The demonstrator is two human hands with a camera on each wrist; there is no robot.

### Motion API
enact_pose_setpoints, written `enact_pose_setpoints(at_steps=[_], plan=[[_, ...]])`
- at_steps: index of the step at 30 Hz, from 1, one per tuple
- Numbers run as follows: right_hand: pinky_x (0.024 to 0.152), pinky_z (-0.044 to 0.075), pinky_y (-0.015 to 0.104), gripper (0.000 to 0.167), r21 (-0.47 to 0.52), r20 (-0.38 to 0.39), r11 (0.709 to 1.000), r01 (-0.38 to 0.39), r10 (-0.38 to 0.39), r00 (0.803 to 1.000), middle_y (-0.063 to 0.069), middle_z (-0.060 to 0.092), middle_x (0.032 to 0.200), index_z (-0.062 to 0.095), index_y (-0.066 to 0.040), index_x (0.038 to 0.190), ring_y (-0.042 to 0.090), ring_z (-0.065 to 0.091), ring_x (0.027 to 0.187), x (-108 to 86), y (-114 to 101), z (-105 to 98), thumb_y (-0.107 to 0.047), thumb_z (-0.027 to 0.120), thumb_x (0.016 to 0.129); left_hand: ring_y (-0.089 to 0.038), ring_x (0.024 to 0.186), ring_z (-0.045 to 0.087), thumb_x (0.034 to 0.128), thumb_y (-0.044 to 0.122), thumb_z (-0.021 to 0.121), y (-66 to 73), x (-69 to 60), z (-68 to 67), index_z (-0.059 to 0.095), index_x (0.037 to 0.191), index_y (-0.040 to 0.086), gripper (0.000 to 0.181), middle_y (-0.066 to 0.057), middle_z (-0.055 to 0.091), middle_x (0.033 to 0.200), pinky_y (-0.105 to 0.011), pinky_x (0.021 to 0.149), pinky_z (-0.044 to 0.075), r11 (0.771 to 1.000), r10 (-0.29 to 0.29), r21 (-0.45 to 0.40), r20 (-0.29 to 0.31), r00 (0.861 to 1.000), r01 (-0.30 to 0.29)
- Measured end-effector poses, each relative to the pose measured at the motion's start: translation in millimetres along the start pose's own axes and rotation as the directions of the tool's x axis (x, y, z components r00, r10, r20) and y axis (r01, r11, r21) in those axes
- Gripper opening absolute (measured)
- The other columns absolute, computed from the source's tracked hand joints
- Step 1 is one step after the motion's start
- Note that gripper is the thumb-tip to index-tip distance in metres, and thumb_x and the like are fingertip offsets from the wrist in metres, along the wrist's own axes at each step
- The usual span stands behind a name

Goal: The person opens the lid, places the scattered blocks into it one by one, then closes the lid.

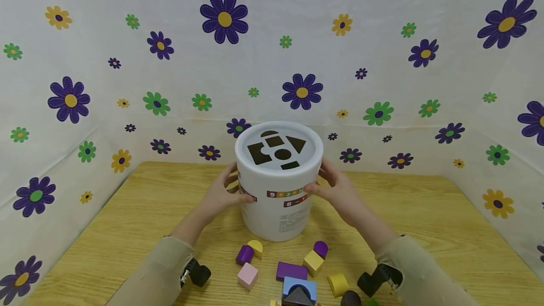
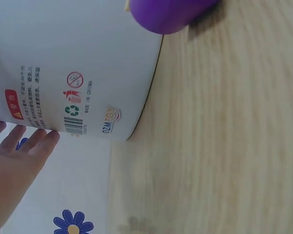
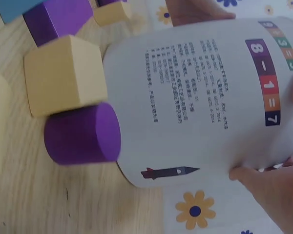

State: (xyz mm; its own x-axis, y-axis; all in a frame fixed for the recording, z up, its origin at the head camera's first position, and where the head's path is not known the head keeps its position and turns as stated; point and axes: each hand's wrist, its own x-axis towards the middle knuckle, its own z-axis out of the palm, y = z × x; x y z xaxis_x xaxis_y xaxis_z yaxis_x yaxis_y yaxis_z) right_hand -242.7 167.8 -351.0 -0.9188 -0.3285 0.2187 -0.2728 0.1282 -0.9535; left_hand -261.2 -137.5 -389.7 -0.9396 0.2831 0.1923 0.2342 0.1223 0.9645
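Observation:
A white bucket point(image 1: 265, 214) stands upright on the wooden table, its lid point(image 1: 314, 143) cut with several shaped holes. My left hand point(image 1: 217, 197) holds the bucket's left side, thumb toward the front and fingers round the side. On the opposite side my right hand point(image 1: 338, 192) grips it the same way, with the thumb near the printed sums. In the right wrist view, printed text and a small rocket picture show on the bucket wall point(image 3: 132, 131). The left wrist view shows the left fingers point(image 2: 36, 141) against the wall, beside a barcode and warning label.
Loose blocks lie in front of the bucket: a purple cylinder point(image 1: 244, 255), a pink cube point(image 1: 248, 276), a purple rectangular block point(image 1: 291, 271), a yellow cube point(image 1: 313, 262), a blue arch point(image 1: 309, 288) and several others. A flower-patterned sheet point(image 1: 263, 65) hangs behind the table point(image 1: 165, 202).

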Motion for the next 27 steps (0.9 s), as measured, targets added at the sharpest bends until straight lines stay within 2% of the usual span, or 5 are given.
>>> enact_pose_setpoints(at_steps=[5, 10, 14, 21, 27], plan=[[0.103, 0.038, 0.054, 0.082, 0.001, -0.057, 1.000, -0.023, 0.023, 0.998, -0.004, 0.030, 0.153, 0.028, -0.034, 0.150, 0.028, 0.024, 0.140, -3.0, -2.4, 10.2, -0.026, 0.075, 0.083, -0.030, 0.136, 0.032, 0.0714, 0.024, 0.086, -0.9, -6.1, -1.9, 0.034, 0.147, 0.028, 0.092, 0.003, 0.033, 0.149, -0.049, 0.109, 0.032, 1.000, 0.001, -0.027, -0.028, 1.000, -0.002], [0.104, 0.038, 0.051, 0.082, 0.007, -0.074, 1.000, -0.003, 0.004, 0.997, -0.007, 0.029, 0.153, 0.027, -0.036, 0.150, 0.026, 0.025, 0.140, -4.5, -2.0, 14.9, -0.026, 0.075, 0.084, -0.028, 0.139, 0.027, 0.0777, 0.021, 0.081, 3.0, -11.6, -0.6, 0.030, 0.150, 0.030, 0.089, 0.005, 0.029, 0.152, -0.050, 0.111, 0.027, 0.996, 0.048, -0.074, 0.013, 0.999, -0.047], [0.107, 0.036, 0.044, 0.081, 0.018, -0.079, 1.000, 0.013, -0.012, 0.997, -0.010, 0.030, 0.152, 0.028, -0.037, 0.149, 0.024, 0.026, 0.139, -5.9, -3.0, 17.8, -0.024, 0.075, 0.084, -0.029, 0.141, 0.024, 0.0792, 0.020, 0.080, 6.3, -14.7, 0.1, 0.026, 0.151, 0.030, 0.091, 0.005, 0.026, 0.154, -0.051, 0.112, 0.024, 0.996, 0.050, -0.081, 0.032, 0.998, -0.047], [0.107, 0.036, 0.041, 0.081, 0.028, -0.075, 0.999, 0.035, -0.033, 0.997, -0.010, 0.034, 0.150, 0.032, -0.037, 0.148, 0.022, 0.028, 0.139, -6.3, -7.5, 23.6, -0.020, 0.076, 0.083, -0.029, 0.141, 0.024, 0.0777, 0.020, 0.081, 10.1, -19.4, -3.0, 0.023, 0.152, 0.026, 0.095, 0.002, 0.024, 0.155, -0.046, 0.112, 0.027, 0.998, 0.010, -0.061, -0.012, 1.000, -0.011], [0.107, 0.037, 0.037, 0.083, 0.039, -0.073, 0.999, 0.030, -0.027, 0.997, -0.008, 0.033, 0.150, 0.032, -0.033, 0.149, 0.022, 0.028, 0.139, -3.1, -10.3, 31.4, -0.023, 0.078, 0.081, -0.031, 0.141, 0.024, 0.0767, 0.018, 0.082, 15.9, -24.7, -11.2, 0.024, 0.153, 0.022, 0.096, 0.000, 0.024, 0.156, -0.045, 0.112, 0.026, 0.998, 0.029, -0.052, -0.038, 0.999, -0.031]])
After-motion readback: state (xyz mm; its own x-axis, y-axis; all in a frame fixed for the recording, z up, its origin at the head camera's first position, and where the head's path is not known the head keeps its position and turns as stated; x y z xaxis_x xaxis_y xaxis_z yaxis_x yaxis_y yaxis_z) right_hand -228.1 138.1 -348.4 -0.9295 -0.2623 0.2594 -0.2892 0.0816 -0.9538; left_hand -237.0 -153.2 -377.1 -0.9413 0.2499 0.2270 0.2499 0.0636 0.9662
